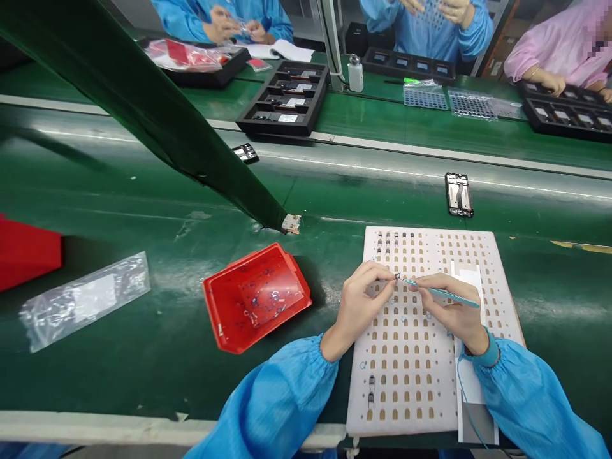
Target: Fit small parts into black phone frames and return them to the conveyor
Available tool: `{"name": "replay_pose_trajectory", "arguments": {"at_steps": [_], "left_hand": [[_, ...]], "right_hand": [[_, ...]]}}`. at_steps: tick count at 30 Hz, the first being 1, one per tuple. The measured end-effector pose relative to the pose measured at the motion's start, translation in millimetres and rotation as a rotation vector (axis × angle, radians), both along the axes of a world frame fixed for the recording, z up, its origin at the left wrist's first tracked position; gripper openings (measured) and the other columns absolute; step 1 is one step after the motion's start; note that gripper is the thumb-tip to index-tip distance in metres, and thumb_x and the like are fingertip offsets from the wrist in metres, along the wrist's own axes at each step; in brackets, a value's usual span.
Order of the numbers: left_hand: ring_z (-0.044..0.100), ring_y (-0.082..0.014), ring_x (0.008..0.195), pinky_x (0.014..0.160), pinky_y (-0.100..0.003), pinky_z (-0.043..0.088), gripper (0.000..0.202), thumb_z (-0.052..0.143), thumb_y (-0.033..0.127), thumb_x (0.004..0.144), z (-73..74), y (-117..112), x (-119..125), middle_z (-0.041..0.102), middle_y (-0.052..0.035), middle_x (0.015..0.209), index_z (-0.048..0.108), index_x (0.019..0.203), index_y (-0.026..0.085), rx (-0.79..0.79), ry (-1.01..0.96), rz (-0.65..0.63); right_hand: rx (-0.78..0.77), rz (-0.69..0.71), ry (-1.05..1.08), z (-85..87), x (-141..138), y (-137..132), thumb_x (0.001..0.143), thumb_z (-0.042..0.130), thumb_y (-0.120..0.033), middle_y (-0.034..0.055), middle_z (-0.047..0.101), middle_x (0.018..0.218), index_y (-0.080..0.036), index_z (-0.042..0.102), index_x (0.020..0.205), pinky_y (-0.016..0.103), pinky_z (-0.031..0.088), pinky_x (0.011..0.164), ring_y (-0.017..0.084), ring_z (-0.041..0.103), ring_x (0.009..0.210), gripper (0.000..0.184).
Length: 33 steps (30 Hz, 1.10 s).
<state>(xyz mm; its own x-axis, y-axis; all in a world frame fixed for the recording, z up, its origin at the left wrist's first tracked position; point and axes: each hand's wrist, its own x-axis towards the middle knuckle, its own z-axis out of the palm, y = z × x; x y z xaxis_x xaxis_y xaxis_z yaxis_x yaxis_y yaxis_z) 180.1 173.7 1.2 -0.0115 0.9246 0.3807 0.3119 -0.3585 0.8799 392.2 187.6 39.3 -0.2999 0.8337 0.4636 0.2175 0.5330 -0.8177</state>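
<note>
A white perforated tray [482,255] with rows of small slots lies on the green belt in front of me. A few dark small parts sit in its top-left slots [388,241] and near its bottom left [370,390]. My left hand [362,306] pinches a tiny dark component [397,276] over the tray. My right hand [454,309] grips teal tweezers [442,293] whose tip meets that component. Both arms wear blue sleeves.
A red bin [255,296] with small parts sits left of the tray. A clear plastic bag [81,299] lies further left. A phone frame [458,194] lies on the belt. Black trays [287,95] and other workers' hands are across the belt. A green strut [143,102] slants overhead.
</note>
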Motion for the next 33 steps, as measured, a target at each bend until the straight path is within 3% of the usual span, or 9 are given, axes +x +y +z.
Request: {"name": "replay_pose_trajectory", "arguments": {"at_steps": [4,8,12,15,19,23,27,31,33], "left_hand": [[0.072,-0.0193,0.093,0.084,-0.035,0.059,0.010,0.067,0.016,0.099,2.0,0,3,0.075,-0.0041,0.096,0.075,0.095,0.022,0.023,0.029,-0.008],[0.071,-0.0186,0.093,0.083,-0.034,0.060,0.014,0.064,0.011,0.099,26.8,-13,-4,0.075,-0.0037,0.097,0.073,0.098,0.022,0.126,0.118,0.017],[0.071,-0.0182,0.093,0.083,-0.034,0.059,0.020,0.062,0.006,0.099,60.4,-42,-42,0.074,-0.0028,0.100,0.071,0.104,0.023,0.266,0.366,0.227],[0.068,-0.0190,0.090,0.085,-0.036,0.056,0.021,0.060,0.004,0.099,71.3,-59,-86,0.073,-0.0029,0.098,0.069,0.101,0.022,0.293,0.676,0.414],[0.062,-0.0217,0.083,0.078,-0.038,0.049,0.020,0.054,0.008,0.101,64.9,-65,-134,0.070,-0.0033,0.086,0.064,0.087,0.020,0.190,1.050,0.478],[0.060,-0.0247,0.080,0.073,-0.040,0.043,0.029,0.062,0.024,0.101,51.9,-62,-153,0.065,-0.0036,0.076,0.059,0.073,0.021,0.132,1.243,0.477],[0.062,-0.0233,0.084,0.077,-0.038,0.044,0.017,0.059,0.020,0.103,44.1,-61,-157,0.070,-0.0047,0.089,0.066,0.088,0.020,0.080,1.232,0.446],[0.057,-0.0206,0.075,0.075,-0.035,0.044,0.036,0.057,0.026,0.108,43.4,-65,-152,0.064,-0.0013,0.075,0.056,0.072,0.021,0.058,1.154,0.423],[0.059,-0.0199,0.076,0.075,-0.035,0.045,0.035,0.054,0.028,0.110,45.9,-68,-149,0.066,-0.0013,0.078,0.060,0.076,0.021,0.073,1.074,0.408]], "right_hand": [[0.004,-0.037,0.005,-3.6,2,-1,0.100,0.073,-0.013,0.0031,0.084,0.104,-0.031,0.080,0.115,0.043,0.070,0.081,0.028,0.083,0.095,0.024],[0.005,-0.102,0.006,-6.9,4,-1,0.100,0.073,-0.015,0.0046,0.084,0.103,-0.029,0.081,0.113,0.044,0.070,0.079,0.030,0.083,0.093,0.021],[-0.004,-0.108,0.035,-10.7,5,-1,0.101,0.073,-0.017,0.0052,0.084,0.106,-0.028,0.081,0.112,0.045,0.070,0.078,0.030,0.083,0.093,0.017],[0.001,-0.087,0.031,-11.9,7,-2,0.102,0.073,-0.016,0.0051,0.084,0.108,-0.027,0.080,0.113,0.044,0.071,0.081,0.030,0.083,0.096,0.018],[-0.005,-0.088,0.004,-12.6,9,-2,0.102,0.074,-0.018,0.0045,0.084,0.107,-0.026,0.081,0.114,0.040,0.071,0.083,0.028,0.083,0.097,0.015],[0.001,-0.123,0.009,-15.9,9,-3,0.102,0.076,-0.023,0.0041,0.084,0.107,-0.026,0.081,0.113,0.039,0.072,0.080,0.028,0.083,0.095,0.013],[-0.009,-0.127,-0.002,-20.0,11,-3,0.103,0.075,-0.028,0.0039,0.083,0.108,-0.027,0.081,0.112,0.036,0.072,0.078,0.028,0.083,0.096,0.011],[-0.018,-0.112,0.007,-23.3,13,-3,0.103,0.076,-0.029,0.0035,0.083,0.109,-0.027,0.081,0.111,0.034,0.073,0.083,0.027,0.083,0.097,0.010],[-0.028,-0.108,0.003,-24.8,14,-3,0.103,0.076,-0.030,0.0035,0.083,0.110,-0.028,0.081,0.112,0.034,0.073,0.085,0.027,0.083,0.098,0.011]]}}
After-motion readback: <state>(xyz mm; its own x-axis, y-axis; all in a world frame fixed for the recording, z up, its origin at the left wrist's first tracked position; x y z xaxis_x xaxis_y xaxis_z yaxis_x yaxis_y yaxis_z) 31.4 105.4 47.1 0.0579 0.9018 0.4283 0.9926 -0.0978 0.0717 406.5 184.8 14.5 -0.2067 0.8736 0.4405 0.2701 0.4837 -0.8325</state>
